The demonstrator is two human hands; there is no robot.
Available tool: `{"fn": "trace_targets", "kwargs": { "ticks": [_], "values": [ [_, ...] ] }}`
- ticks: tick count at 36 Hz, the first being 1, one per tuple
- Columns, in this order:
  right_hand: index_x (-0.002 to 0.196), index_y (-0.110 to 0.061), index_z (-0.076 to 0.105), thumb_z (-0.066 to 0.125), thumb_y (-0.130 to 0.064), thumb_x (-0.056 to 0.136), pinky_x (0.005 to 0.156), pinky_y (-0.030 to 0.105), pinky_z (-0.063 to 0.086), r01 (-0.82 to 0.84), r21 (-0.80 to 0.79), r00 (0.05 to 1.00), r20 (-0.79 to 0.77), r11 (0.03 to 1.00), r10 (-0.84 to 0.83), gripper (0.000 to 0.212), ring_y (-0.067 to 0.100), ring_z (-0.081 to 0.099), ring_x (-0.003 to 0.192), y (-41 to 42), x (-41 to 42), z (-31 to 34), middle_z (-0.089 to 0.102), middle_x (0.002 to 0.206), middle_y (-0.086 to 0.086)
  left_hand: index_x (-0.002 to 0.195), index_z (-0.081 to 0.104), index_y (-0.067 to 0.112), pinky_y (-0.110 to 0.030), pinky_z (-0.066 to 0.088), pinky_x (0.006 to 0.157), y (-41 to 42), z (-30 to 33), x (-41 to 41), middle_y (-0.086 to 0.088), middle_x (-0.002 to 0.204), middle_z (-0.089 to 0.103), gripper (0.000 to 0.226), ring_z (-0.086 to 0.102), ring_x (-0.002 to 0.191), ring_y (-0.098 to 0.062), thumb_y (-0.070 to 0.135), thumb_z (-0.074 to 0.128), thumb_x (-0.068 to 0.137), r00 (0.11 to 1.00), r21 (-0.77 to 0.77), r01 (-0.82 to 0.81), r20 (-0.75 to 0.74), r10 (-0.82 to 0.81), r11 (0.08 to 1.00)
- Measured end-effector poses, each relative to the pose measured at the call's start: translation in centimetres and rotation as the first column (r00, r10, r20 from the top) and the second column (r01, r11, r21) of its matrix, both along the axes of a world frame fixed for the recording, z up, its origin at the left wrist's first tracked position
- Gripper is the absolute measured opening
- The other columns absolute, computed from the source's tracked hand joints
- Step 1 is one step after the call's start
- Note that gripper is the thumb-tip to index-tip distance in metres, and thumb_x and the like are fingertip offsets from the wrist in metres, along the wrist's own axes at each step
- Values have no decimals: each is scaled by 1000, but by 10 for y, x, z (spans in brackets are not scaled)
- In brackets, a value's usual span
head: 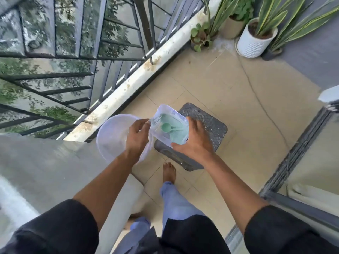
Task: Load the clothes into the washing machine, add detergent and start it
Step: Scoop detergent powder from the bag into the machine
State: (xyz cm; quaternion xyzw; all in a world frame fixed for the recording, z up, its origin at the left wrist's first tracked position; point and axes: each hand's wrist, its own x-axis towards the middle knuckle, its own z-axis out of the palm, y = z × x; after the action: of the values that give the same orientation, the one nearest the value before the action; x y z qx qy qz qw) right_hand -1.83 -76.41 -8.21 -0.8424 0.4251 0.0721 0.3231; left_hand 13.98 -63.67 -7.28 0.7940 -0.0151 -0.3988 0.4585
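Centre frame: right hand (pixel 194 142) gripping detergent container (pixel 169 128); left hand (pixel 137 136) pinching its edge. Best kept level, scoop (pixel 167 127) lifted out slowly.

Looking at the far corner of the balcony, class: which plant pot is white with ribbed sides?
The ribbed white pot, rightmost, holding the striped upright leaves. The pot behind it is plain beige, and the small brown pot on the left holds round leaves.

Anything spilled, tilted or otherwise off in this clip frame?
Mostly fine. The detergent box is held tilted between both hands, scoop still inside; no spill shows. White residue stains the floor beside the white plant pot.
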Motion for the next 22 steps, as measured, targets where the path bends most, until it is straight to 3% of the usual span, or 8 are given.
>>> {"fn": "trace_targets", "kwargs": {
  "ticks": [3, 7, 9, 12, 17, 22],
  "values": [
    [143, -18, 39, 85, -60, 60, 89, 37, 50, -89, -41, 995, 36, 995, 90, 104, 27, 54, 117, 5, 13, 35, 47, 129, 3, 100, 69, 29, -43, 56, 92, 23, 29, 10, 13, 100, 67, 15, 63, 99, -15, 32, 57, 109, 997, -72, -73, -14, 72, 995],
    [152, -20, 32, 83, -64, 64, 92, 36, 50, -228, -76, 970, 74, 971, 233, 111, 25, 52, 120, 18, 33, 87, 43, 138, 2, 108, 70, 23, -46, 56, 100, 65, 65, 28, 4, 115, 70, 25, 65, 113, -19, 47, 66, 102, 991, -189, -128, -70, 116, 974],
    [157, -21, 27, 84, -64, 66, 98, 36, 49, -282, -105, 952, 91, 954, 292, 116, 24, 51, 126, 27, 42, 113, 38, 147, 0, 117, 72, 30, -47, 56, 103, 89, 84, 35, 1, 130, 70, 42, 65, 125, -23, 61, 73, 89, 983, -256, -166, -118, 140, 952],
    [152, -30, 30, 84, -64, 64, 94, 35, 51, -348, -123, 915, 170, 929, 365, 109, 21, 57, 119, 47, 55, 152, 40, 143, -6, 133, 70, 29, -51, 52, 111, 128, 109, 45, -4, 138, 71, 70, 65, 131, -28, 69, 74, 75, 979, -366, -173, -168, 118, 915],
    [155, -31, 35, 89, -60, 63, 99, 32, 50, -455, -138, 847, 238, 880, 475, 111, 16, 60, 117, 91, 75, 206, 42, 144, -8, 141, 68, 23, -51, 48, 112, 195, 145, 52, -12, 141, 69, 89, 66, 131, -32, 81, 74, 74, 984, -473, -98, -180, 13, 876],
    [160, -33, 28, 88, -66, 62, 104, 33, 50, -550, -159, 774, 270, 820, 572, 121, 14, 57, 124, 143, 90, 235, 36, 147, -13, 140, 68, 15, -55, 50, 111, 260, 172, 45, -17, 138, 70, 100, 67, 128, -38, 80, 82, 64, 983, -513, -185, -109, 150, 838]
  ]
}}
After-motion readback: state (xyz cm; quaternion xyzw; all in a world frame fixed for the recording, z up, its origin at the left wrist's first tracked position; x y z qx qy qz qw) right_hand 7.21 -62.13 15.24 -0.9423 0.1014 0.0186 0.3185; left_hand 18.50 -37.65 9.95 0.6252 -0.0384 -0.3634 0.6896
